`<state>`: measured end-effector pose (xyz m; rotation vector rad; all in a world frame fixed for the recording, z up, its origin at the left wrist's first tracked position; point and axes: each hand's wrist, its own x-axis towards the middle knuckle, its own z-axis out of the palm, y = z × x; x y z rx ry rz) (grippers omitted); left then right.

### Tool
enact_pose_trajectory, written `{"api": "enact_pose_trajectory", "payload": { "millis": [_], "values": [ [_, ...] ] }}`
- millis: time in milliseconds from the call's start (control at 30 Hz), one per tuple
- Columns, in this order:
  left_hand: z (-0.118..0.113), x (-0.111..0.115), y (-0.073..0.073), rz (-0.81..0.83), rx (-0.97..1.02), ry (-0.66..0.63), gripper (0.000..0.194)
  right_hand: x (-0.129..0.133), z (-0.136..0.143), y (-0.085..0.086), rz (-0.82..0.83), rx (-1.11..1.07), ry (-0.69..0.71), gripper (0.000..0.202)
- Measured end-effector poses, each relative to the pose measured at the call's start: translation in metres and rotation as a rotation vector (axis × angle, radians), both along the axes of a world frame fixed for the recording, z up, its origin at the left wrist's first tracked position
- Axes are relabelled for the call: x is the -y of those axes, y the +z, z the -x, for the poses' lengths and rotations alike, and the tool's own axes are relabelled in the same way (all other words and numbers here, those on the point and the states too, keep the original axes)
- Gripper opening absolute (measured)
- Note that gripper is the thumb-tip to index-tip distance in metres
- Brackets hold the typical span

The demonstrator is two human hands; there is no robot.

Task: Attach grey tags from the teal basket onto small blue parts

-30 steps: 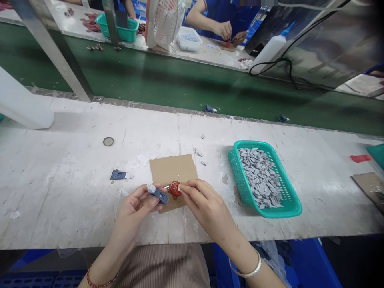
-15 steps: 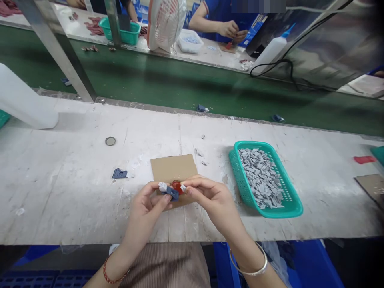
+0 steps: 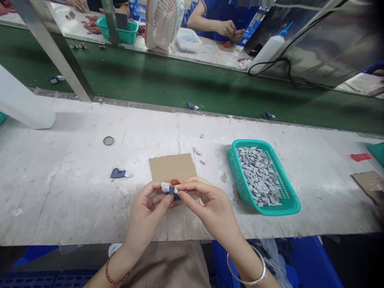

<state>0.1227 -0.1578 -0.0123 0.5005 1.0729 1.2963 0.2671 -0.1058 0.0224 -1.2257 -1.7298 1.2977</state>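
Observation:
My left hand (image 3: 149, 205) pinches a dark blue piece (image 3: 171, 193) with a pale grey end, over the near part of a brown cardboard sheet (image 3: 172, 166). My right hand (image 3: 208, 199) has thumb and forefinger closed on a small light grey piece (image 3: 175, 191), which touches the blue piece. Just behind the fingertips a red round thing (image 3: 175, 182) is partly hidden. Another dark blue piece with a grey tip (image 3: 118, 173) lies left of the cardboard. On the right, a green basket (image 3: 292, 202) holds several small grey pieces.
A bottle cap (image 3: 108, 141) and a white bottle (image 3: 27, 100) are at left. Beyond a metal post (image 3: 57, 52), blue pieces (image 3: 192, 106) lie on a green belt (image 3: 144, 80). Across it are a fan (image 3: 163, 24) and a person's hands (image 3: 231, 31). A red strip (image 3: 361, 157) lies far right.
My right hand has moved left, bringing the small grey piece against the blue piece. The pieces on the green belt have shifted left. The view has shifted slightly.

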Motion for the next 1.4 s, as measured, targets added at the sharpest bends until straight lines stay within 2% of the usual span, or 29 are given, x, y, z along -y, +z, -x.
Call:
{"api": "enact_pose_trajectory", "payload": {
  "millis": [167, 233, 333, 400, 500, 700, 900, 1033, 1100, 1167, 1233, 1333, 1400],
  "values": [
    [-0.002, 0.002, -0.001, 0.001, -0.013, 0.005, 0.013, 0.005, 0.0, 0.003, -0.051, 0.034, 0.016, 0.011],
    [-0.001, 0.003, -0.001, 0.002, -0.042, 0.018, 0.013, 0.003, -0.002, 0.003, -0.017, 0.021, 0.019, 0.01],
    [0.001, 0.004, 0.003, -0.004, -0.082, 0.006, 0.016, -0.001, -0.005, 0.002, 0.201, -0.142, 0.055, 0.006],
    [0.003, 0.003, 0.005, -0.025, -0.096, -0.023, 0.018, -0.003, -0.006, 0.0, 0.375, -0.301, 0.092, 0.017],
    [0.003, 0.0, 0.009, -0.063, -0.097, -0.047, 0.016, 0.0, -0.002, -0.004, 0.464, -0.431, 0.095, 0.027],
    [-0.005, -0.007, 0.011, -0.074, -0.067, -0.056, 0.014, 0.011, 0.01, -0.009, 0.413, -0.416, 0.084, 0.03],
    [-0.013, -0.01, 0.012, -0.089, -0.134, -0.085, 0.029, 0.007, 0.012, -0.014, 0.292, -0.409, -0.093, 0.033],
    [-0.019, -0.013, 0.009, -0.166, -0.2, -0.113, 0.046, 0.005, 0.008, -0.018, 0.346, -0.447, -0.13, 0.034],
    [-0.021, -0.017, 0.008, -0.181, -0.254, -0.104, 0.043, 0.005, 0.003, -0.018, 0.398, -0.44, -0.107, 0.032],
    [-0.022, -0.022, 0.008, -0.175, -0.306, -0.127, 0.036, 0.004, -0.004, -0.016, 0.402, -0.398, -0.094, 0.033],
    [-0.018, -0.028, 0.011, -0.146, -0.327, -0.163, 0.037, 0.001, -0.018, -0.01, 0.346, -0.308, -0.069, 0.035],
    [-0.005, -0.041, 0.016, -0.089, -0.344, -0.158, 0.045, -0.009, -0.052, 0.0, 0.146, -0.091, -0.078, 0.033],
    [0.009, -0.055, 0.018, -0.084, -0.414, -0.113, 0.045, -0.019, -0.084, 0.004, -0.028, 0.081, -0.201, 0.031]
  ]
}}
